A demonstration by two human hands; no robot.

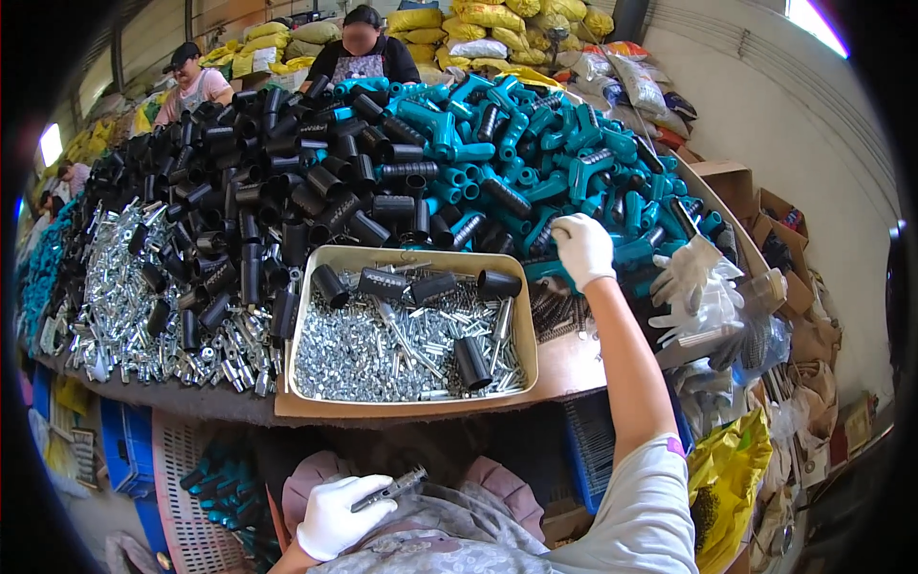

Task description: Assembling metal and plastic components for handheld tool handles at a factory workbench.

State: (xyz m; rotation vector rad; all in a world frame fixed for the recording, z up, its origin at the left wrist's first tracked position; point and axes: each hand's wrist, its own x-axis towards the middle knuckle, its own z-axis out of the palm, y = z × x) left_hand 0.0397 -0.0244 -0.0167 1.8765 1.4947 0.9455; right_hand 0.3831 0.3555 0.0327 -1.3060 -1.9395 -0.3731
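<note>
My gloved left hand (342, 518) is low in front of my lap, closed around a dark metal shaft (392, 489) that points up and to the right. My right arm stretches forward over the table. At its end, my gloved right hand (583, 251) rests at the near edge of a heap of teal plastic handles (585, 172). Its fingers are bent together beside a black-and-teal piece (543, 239); what they grip, if anything, is hidden. Between my hands stands a cream tray (411, 401) full of small metal parts, with several black sleeves (471, 363) lying on top.
Black plastic sleeves (249, 206) and shiny metal fittings (124, 287) are heaped on the left. Springs (559, 314) and spare white gloves (698, 277) lie at the right. Under the table are a blue crate (129, 450) and a pink basket (186, 507). People work across the table.
</note>
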